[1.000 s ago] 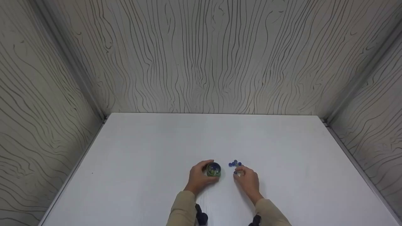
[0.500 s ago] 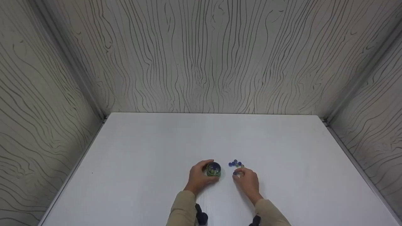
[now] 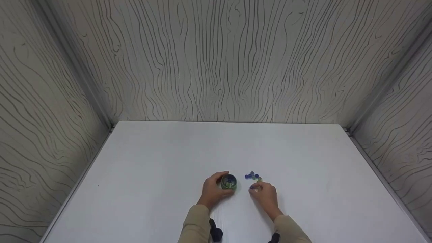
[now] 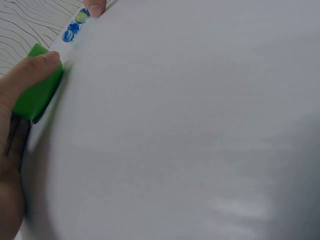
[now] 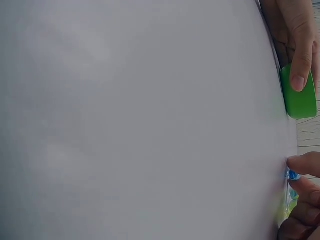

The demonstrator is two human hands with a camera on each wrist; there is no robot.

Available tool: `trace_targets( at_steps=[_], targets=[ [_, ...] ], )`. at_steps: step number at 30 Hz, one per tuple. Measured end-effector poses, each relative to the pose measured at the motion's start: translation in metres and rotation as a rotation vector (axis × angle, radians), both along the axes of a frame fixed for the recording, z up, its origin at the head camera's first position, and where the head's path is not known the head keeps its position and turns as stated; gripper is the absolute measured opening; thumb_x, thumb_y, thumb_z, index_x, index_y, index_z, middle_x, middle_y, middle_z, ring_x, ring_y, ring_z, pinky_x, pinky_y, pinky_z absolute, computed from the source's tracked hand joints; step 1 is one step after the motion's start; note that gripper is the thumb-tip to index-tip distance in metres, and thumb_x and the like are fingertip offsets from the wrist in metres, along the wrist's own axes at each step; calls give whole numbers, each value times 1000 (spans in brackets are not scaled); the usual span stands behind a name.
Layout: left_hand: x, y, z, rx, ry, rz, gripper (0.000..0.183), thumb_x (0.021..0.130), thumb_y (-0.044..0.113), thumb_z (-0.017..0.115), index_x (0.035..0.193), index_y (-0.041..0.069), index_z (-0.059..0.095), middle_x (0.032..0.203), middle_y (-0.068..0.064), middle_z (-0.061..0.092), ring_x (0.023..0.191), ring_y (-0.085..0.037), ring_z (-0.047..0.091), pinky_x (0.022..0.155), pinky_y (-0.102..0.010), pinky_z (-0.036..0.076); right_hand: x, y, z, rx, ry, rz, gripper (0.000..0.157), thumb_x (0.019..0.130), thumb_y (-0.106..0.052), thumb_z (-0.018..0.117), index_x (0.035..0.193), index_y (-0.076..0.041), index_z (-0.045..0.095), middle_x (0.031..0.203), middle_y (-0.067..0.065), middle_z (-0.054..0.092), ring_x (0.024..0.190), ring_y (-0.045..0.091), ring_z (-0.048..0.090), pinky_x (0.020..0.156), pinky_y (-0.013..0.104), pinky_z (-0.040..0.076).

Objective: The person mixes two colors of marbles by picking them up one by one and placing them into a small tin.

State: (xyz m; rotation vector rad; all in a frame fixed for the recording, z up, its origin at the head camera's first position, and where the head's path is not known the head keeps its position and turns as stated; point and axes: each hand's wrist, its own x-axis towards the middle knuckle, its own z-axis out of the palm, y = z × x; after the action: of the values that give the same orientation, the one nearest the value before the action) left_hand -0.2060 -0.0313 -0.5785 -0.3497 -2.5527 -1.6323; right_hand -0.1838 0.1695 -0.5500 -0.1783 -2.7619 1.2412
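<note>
My left hand [image 3: 214, 191] grips a small round green cup [image 3: 229, 185] from its left side, thumb on the near wall and fingers round the far one. Blue and green marbles show inside it. In the left wrist view the thumb presses the green cup [image 4: 37, 97], which stands upright on the table. To the right, my right hand [image 3: 266, 197] pinches a blue marble [image 5: 294, 175] between thumb and forefinger, low at the tabletop. Just beyond those fingers lies a cluster of several blue marbles [image 3: 250, 176], with a yellow-green marble [image 3: 259, 179] at its right end.
The white table [image 3: 152, 162] reaches back to a wood-grain patterned wall [image 3: 216, 60]. Similar panels rise at the left and right sides. Dark wrist-worn devices [image 3: 216, 234] sit at both sleeves.
My right hand has drawn slightly nearer and to the left with the blue marble, uncovering the yellow-green marble behind it. The left hand and cup have stayed in place.
</note>
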Motion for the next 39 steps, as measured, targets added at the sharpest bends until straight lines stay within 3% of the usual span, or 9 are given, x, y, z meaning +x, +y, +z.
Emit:
trace_targets(
  at_steps=[7, 17, 27, 33, 39],
  targets=[
    [0, 0, 1, 17, -11, -8, 64, 66, 20, 86, 125, 12, 63, 125, -6, 67, 119, -25, 62, 107, -37, 50, -3, 2, 3, 2, -7, 30, 11, 74, -3, 74, 83, 2, 72, 86, 17, 72, 84, 25, 65, 75, 36, 54],
    [0, -1, 0, 1, -1, -5, 64, 66, 21, 87, 125, 13, 63, 123, -5, 68, 117, -24, 63, 105, -34, 51, -2, 1, 4, -11, -5, 23, 13, 71, -3, 74, 82, 4, 72, 78, 15, 69, 70, 14, 53, 62, 22, 42],
    [-1, 0, 1, 1, -2, 2, 64, 66, 22, 87, 125, 14, 63, 124, -4, 68, 118, -23, 62, 106, -37, 50, -2, 2, 3, -77, -69, -17, 15, 73, -6, 74, 85, 3, 72, 87, 17, 71, 81, 21, 59, 70, 26, 46],
    [-2, -1, 1, 7, -13, -1, 64, 66, 22, 87, 125, 14, 63, 125, -4, 67, 120, -24, 61, 108, -39, 49, -2, 2, 3, -95, -63, -27, 15, 73, -5, 75, 86, 3, 73, 90, 19, 72, 86, 24, 63, 75, 30, 50],
    [-2, -1, -2, 11, -37, 8, 63, 66, 23, 87, 124, 17, 64, 125, -3, 68, 121, -23, 61, 108, -39, 49, -2, 0, 3, -81, -71, -8, 14, 75, -4, 73, 88, 2, 72, 88, 16, 71, 79, 19, 57, 66, 23, 41]
  ],
)
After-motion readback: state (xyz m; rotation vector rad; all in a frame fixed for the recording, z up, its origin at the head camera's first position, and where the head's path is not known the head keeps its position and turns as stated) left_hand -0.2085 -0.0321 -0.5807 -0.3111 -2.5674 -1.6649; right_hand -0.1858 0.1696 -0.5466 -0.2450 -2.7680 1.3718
